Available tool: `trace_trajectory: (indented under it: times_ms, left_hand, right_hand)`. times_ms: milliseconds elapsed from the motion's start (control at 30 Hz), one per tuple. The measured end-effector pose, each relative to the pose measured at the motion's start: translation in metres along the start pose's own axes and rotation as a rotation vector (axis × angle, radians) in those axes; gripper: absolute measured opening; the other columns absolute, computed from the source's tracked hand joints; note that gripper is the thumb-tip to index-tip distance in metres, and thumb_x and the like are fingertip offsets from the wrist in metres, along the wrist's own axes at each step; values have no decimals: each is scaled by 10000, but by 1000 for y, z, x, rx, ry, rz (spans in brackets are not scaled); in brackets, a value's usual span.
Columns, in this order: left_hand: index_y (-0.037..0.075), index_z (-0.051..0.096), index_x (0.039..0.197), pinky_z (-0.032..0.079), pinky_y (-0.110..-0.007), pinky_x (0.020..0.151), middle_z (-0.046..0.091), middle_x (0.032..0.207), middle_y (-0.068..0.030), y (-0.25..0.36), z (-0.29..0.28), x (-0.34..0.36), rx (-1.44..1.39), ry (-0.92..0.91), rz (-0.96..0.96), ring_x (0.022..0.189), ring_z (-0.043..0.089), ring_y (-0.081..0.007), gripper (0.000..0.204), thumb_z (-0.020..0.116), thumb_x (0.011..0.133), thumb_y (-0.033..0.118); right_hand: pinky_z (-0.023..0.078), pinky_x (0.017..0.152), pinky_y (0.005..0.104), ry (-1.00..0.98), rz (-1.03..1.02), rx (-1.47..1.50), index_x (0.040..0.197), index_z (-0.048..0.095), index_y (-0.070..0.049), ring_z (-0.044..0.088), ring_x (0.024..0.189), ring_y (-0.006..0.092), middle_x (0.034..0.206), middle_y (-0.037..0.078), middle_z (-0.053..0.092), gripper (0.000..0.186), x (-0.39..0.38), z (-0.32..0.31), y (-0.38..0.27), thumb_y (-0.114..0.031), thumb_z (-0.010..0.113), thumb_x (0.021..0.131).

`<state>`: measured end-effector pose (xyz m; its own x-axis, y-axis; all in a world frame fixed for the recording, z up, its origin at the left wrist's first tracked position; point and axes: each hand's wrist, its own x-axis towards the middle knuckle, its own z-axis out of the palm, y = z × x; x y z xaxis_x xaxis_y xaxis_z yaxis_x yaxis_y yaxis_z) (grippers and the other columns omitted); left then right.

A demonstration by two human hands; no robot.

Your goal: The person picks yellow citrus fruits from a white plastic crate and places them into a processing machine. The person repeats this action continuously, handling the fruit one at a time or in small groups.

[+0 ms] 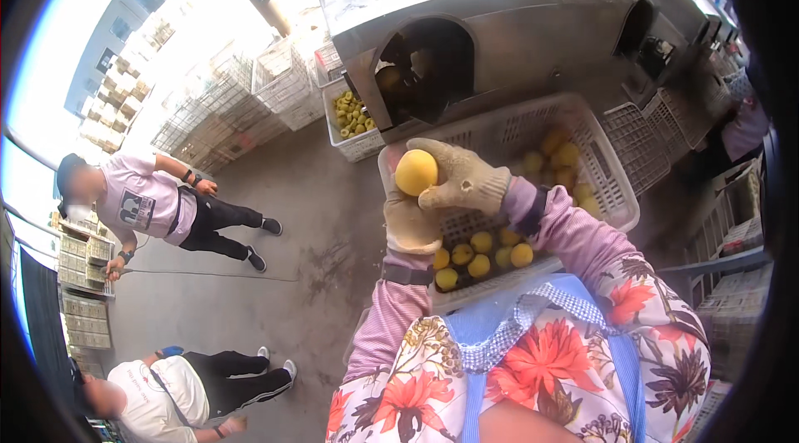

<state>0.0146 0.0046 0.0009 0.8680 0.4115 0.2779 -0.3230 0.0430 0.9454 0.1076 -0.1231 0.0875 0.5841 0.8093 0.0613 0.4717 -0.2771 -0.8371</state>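
A round yellow peach (416,173) is held up between both gloved hands, above the near edge of a white plastic crate (612,168). My right hand (473,183) wraps its fingers behind the peach and brings its thumb in below. From underneath, my left hand (411,225) grips the peach; its fingers are partly hidden. Both gloves are pale knit, worn and stained. Several yellow peaches (563,154) lie at the right side of the white crate. More peaches (478,265) sit in a nearer crate, directly below my forearms.
A metal machine with an arched opening (437,60) stands ahead. Left of it, a white crate (359,146) holds cut yellow fruit. Stacked crates (218,102) line the far left. Two people (162,201) stand on the left-hand concrete floor; another person's sleeve (745,128) shows at right.
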Motion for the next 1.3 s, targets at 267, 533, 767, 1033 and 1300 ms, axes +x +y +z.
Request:
trace_trajectory:
  times_ms: [267,533,767,1033,1300]
  left_hand:
    - [74,435,1478,501,-529,1062,526,1404,-164,-6,20,-13,-650,300,-738,1266,579,-372,533,549,1072,399]
    - [74,482,1455,443,-495,1106,517,1428,-158,-16,8,-31,-609,308,-785,1310,514,-354,455,542,1072,313]
    - [94,591,1379,564,-461,916,723,1102,-124,-84,42,17,66,-71,-933,1027,700,-331,457,664,977,299]
    - [126,569,1421,504,-470,1077,602,1436,-213,-196,66,-44,1322,-1405,-540,1291,611,-399,647,714,854,400]
    - [202,406,1577,531,-508,1021,602,1367,-245,-222,42,-85,1125,-719,-737,1213,636,-451,889,751,820,514]
  right_hand:
    - [467,1020,503,537,131,-570,1356,568,-106,621,1160,367,1277,174,655,656,59,-7,29,-428,792,831]
    - [518,958,501,907,-225,-839,1483,453,-45,665,1069,445,1147,247,699,757,143,-28,60,-490,697,922]
    - [553,874,414,464,-215,-313,1336,606,-26,709,1045,346,1157,207,734,592,93,-89,58,-488,680,973]
    - [587,875,449,-343,487,-943,1207,705,-69,723,1063,335,1127,152,738,343,-86,-34,262,-231,657,908]
    - [599,782,453,-191,629,-909,1088,719,-73,744,943,334,1000,121,755,303,-91,-1,322,-270,705,858]
